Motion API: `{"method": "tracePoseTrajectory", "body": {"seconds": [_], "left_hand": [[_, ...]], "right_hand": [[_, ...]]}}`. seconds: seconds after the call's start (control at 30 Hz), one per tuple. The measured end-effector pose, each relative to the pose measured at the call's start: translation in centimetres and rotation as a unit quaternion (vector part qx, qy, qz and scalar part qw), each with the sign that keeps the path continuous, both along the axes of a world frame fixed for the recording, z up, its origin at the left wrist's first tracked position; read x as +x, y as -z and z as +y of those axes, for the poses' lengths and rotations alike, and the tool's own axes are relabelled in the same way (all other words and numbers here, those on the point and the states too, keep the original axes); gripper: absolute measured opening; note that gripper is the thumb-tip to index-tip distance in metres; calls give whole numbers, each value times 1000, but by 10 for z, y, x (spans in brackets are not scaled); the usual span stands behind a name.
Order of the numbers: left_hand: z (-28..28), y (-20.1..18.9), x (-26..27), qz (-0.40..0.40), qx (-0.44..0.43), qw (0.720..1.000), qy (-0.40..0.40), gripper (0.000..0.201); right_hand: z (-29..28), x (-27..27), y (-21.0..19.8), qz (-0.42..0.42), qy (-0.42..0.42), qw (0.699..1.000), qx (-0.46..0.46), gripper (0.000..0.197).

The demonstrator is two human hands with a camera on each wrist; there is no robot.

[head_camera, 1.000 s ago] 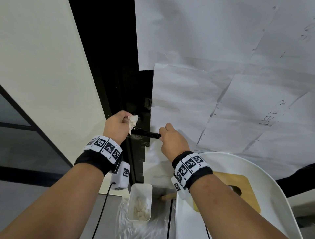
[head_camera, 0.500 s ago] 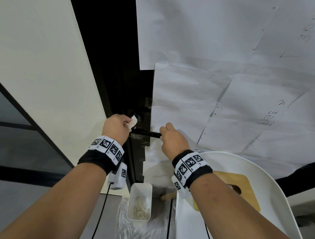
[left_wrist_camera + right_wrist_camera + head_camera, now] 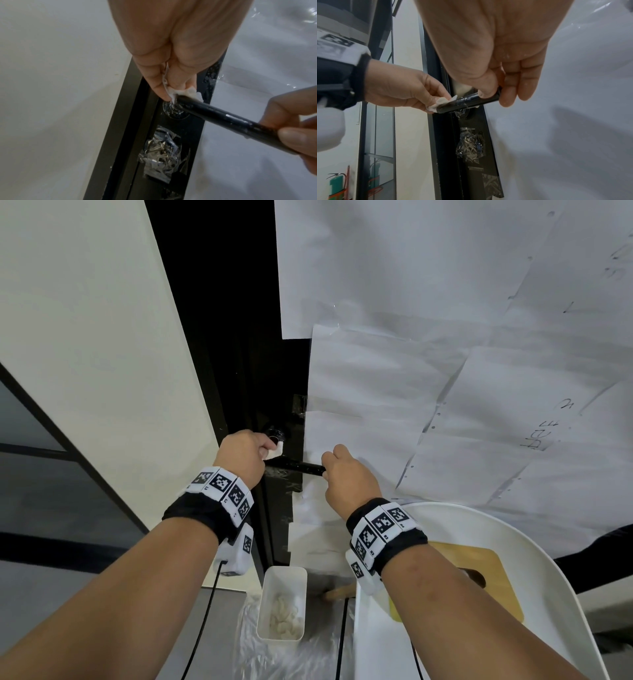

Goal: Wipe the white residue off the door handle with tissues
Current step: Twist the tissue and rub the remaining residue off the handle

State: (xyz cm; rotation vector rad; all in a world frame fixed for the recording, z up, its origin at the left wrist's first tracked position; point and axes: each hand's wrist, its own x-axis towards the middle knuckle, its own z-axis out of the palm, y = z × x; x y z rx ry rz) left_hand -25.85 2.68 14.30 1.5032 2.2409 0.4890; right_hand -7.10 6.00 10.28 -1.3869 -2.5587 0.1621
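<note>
Hands at work on a black cylindrical metal door handle (image 3: pixel 297 466), one wiping, one steadying.

Left hand (image 3: pixel 244 457) pinches a small crumpled white tissue (image 3: pixel 276 452) between thumb and curled fingertips, pressing the wad against the handle's inner end, beside the round base plate (image 3: pixel 175 112) that carries white flecks. Right hand (image 3: pixel 346 478), at three o'clock from the left, grips the handle's free end, thumb (image 3: pixel 485 90) on top and fingers (image 3: pixel 510 93) curled behind it. The handle juts from a black door edge (image 3: pixel 471 155) bearing crinkled clear tape, with white paper sheets (image 3: pixel 428 392) covering the door from twelve to three o'clock. At six o'clock, below the hands, stands a white rectangular plastic tub (image 3: pixel 283 573) holding pale lumps; at five o'clock sits a white round chair (image 3: pixel 561 583) with a tan wooden board on it.
</note>
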Motion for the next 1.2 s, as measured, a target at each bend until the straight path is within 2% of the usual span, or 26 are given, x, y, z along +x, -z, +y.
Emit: {"method": "tracePoseTrajectory", "body": {"seconds": [0.1, 0.17, 0.33, 0.47, 0.57, 0.7, 0.87, 0.97, 1.07, 1.2], "left_hand": [[-15, 3, -2, 24, 66, 998, 5, 32], [-22, 3, -3, 8, 91, 996, -1, 33], [-25, 10, -7, -60, 188, 975, -97, 36], [-19, 13, 1, -140, 153, 970, -128, 33], [-17, 21, 7, -112, 137, 978, -107, 32], [-15, 24, 0, -71, 136, 983, -96, 29], [-12, 26, -12, -72, 181, 973, -125, 26], [-13, 28, -8, -99, 215, 964, -123, 27], [-10, 28, 0, -51, 202, 973, -94, 28], [-4, 26, 6, -62, 157, 983, -78, 33]], "right_hand": [[0, 0, -1, 2, -1, 1000, 0, 14], [0, 1, -1, 0, -3, 1000, 3, 18], [0, 0, 1, 2, -6, 1000, 4, 21], [1, 0, 0, -1, -7, 1000, 1, 18], [0, 0, 0, -2, -7, 1000, -1, 20], [1, 0, 0, -2, -6, 1000, -4, 13], [0, 1, -1, 3, -4, 1000, -6, 20], [-1, 1, -2, 3, -5, 1000, -8, 15], [-1, 1, -1, 1, -5, 1000, -8, 12], [0, 0, -1, 0, -3, 1000, -5, 13]]}}
